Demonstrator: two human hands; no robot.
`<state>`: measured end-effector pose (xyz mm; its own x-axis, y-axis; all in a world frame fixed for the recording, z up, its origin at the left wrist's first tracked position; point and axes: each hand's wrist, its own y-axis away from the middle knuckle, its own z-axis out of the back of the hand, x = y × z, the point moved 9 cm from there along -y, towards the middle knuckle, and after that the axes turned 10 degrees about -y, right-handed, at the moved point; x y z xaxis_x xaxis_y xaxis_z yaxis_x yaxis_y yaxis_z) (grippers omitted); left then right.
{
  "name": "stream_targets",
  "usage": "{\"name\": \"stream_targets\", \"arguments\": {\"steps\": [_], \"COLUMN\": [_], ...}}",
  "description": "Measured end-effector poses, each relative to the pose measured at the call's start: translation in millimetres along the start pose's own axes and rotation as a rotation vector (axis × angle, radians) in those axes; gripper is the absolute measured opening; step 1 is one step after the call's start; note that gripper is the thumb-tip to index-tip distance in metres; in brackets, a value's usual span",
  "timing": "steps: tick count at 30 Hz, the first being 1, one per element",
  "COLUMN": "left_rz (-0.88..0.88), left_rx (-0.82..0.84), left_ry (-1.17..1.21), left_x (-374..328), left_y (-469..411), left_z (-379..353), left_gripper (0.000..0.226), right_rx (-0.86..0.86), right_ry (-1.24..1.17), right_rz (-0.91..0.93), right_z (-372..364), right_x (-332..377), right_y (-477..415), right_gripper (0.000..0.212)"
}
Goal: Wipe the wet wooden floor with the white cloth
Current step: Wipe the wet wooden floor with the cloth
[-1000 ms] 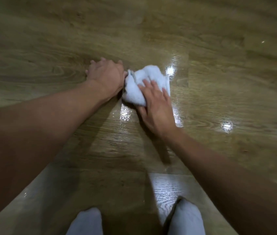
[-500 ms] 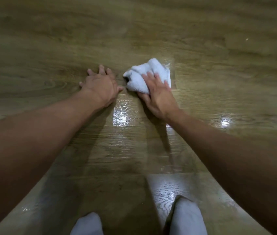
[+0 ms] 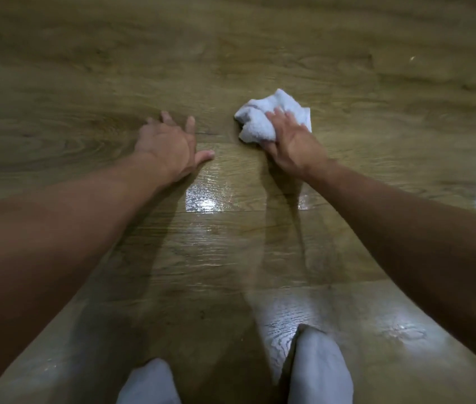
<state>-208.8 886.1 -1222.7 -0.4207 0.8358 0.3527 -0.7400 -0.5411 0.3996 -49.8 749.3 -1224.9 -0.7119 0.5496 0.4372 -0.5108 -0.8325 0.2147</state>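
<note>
Fluffy terry cloth; glossy, wet-sheened wood-grain floor.

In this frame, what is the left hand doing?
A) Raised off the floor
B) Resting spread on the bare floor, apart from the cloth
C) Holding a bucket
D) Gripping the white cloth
B: the left hand lies spread on the wooden floor, apart from the white cloth, which the right hand grips.

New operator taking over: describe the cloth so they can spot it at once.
The wooden floor fills the view, with two bare arms reaching forward across it. The right hand grips the white cloth against the boards. It is the only crumpled, fluffy thing there; the left hand beside it lies flat on bare wood.
</note>
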Motion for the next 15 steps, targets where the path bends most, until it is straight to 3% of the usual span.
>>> {"name": "stream_targets", "arguments": {"steps": [2,7,11,15], "left_rz": [-0.021,0.002,0.017,0.017], "left_rx": [-0.001,0.017,0.006,-0.034], "left_ry": [0.071,0.138,0.185,0.229], "left_x": [-7,-16,-22,-14], "left_y": [1,-3,2,0], "left_z": [3,12,5,0], "left_gripper": [0.088,0.09,0.096,0.096], "right_rx": [0.029,-0.016,-0.021,0.039], "right_ry": [0.049,0.152,0.13,0.099], "right_rz": [-0.002,0.204,0.152,0.048], "right_z": [-12,-33,-24,-21], "right_x": [11,57,35,19], "right_y": [27,133,94,26], "right_gripper": [0.066,0.057,0.053,0.069]}}
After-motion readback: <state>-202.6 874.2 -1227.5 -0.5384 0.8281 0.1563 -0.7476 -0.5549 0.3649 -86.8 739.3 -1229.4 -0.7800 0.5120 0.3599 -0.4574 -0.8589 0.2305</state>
